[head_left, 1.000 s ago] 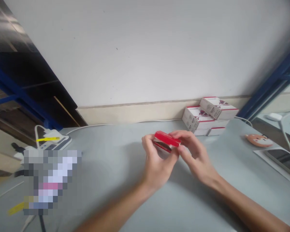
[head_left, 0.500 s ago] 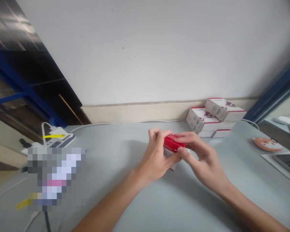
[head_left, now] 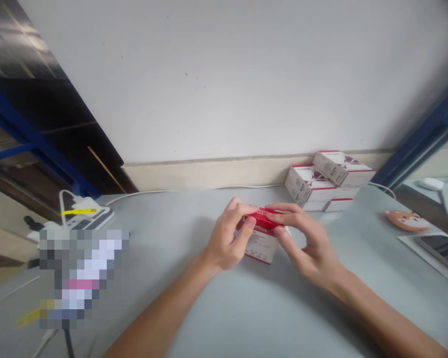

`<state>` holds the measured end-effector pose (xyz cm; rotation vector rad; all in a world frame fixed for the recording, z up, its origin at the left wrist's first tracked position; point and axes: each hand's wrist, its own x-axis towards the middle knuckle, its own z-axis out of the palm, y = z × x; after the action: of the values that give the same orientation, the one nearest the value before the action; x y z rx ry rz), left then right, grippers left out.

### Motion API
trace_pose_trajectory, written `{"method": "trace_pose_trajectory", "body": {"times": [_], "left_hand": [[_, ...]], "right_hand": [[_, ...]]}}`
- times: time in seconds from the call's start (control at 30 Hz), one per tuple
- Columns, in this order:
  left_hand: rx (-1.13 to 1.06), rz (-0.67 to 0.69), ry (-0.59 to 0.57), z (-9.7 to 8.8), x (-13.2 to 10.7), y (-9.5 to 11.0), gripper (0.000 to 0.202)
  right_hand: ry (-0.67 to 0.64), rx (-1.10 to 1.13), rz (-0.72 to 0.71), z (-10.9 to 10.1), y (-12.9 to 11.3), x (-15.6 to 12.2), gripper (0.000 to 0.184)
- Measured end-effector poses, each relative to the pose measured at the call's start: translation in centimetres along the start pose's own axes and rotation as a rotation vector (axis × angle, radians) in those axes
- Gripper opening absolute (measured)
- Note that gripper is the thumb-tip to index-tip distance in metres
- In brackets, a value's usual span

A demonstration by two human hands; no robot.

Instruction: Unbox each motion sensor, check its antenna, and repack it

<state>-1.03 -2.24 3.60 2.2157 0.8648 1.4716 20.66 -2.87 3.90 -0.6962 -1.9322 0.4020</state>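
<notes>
Grey tabletop runs along a cream skirting below a white wall, with a blue metal frame at far left. Near the table's left end sit a power strip, a white charger and a yellow tag, and just nearer a pixelated patch hides what lies there. Toward the middle, the left hand closes narrowly on a small white carton with a red top, curling over its left end. The right hand grips the carton's right end, fingers laid across the top, so the hands nearly meet. Whether the carton touches the table cannot be told. Just beyond the right hand, stacked white-and-red boxes stand against the wall at the far edge. Further right lie an orange fox-face pad and a tablet near the right edge.
</notes>
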Motion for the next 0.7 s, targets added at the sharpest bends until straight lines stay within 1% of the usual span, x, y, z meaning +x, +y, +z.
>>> {"method": "trace_pose_trajectory", "body": {"times": [0.07, 0.13, 0.2, 0.27, 0.33, 0.37, 0.4, 0.47, 0.5, 0.53, 0.57, 0.63, 0.7], "left_hand": [[0.014, 0.076, 0.01, 0.0, -0.2, -0.6, 0.027], [0.078, 0.148, 0.02, 0.2, -0.5, -1.4, 0.03], [0.169, 0.202, 0.034, 0.3, -0.8, -2.2, 0.036], [0.217, 0.219, 0.021, 0.5, -0.9, -2.7, 0.04], [0.195, 0.162, 0.003, 0.7, -0.8, -3.1, 0.037], [0.165, 0.112, 0.02, 0.8, -0.8, -3.2, 0.036], [0.133, 0.055, 0.061, 0.9, -0.7, -3.3, 0.034], [0.084, -0.055, 0.182, 1.0, -0.6, -3.6, 0.031], [0.069, -0.096, 0.233, 1.0, -0.6, -3.7, 0.03], [0.058, -0.125, 0.266, 1.0, -0.6, -3.7, 0.028], [0.051, -0.146, 0.281, 0.9, -0.5, -3.7, 0.027], [0.061, -0.145, 0.287, 0.6, -0.5, -3.3, 0.027], [0.128, -0.074, 0.245, 0.3, -0.3, -2.6, 0.032]], "right_hand": [[-0.073, -0.019, -0.025, -0.3, 0.3, -0.1, 0.021], [-0.115, -0.041, -0.062, -0.5, 0.6, -0.2, 0.021], [-0.118, -0.065, -0.114, -0.4, 1.0, -0.3, 0.023], [-0.101, -0.073, -0.134, -0.3, 1.4, -0.3, 0.024], [-0.099, -0.032, -0.093, 0.0, 1.8, -0.4, 0.029], [-0.109, 0.0, -0.053, 0.2, 2.1, -0.5, 0.037], [-0.121, 0.034, -0.003, 0.4, 2.3, -0.6, 0.05], [-0.148, 0.084, 0.115, 1.1, 2.7, -1.1, 0.082], [-0.167, 0.097, 0.174, 1.6, 2.9, -1.3, 0.09], [-0.186, 0.107, 0.224, 2.0, 2.9, -1.6, 0.091], [-0.206, 0.114, 0.259, 2.4, 2.9, -1.7, 0.086], [-0.214, 0.121, 0.276, 2.8, 2.6, -1.8, 0.078], [-0.121, 0.118, 0.242, 2.8, 2.2, -1.6, 0.077]]}}
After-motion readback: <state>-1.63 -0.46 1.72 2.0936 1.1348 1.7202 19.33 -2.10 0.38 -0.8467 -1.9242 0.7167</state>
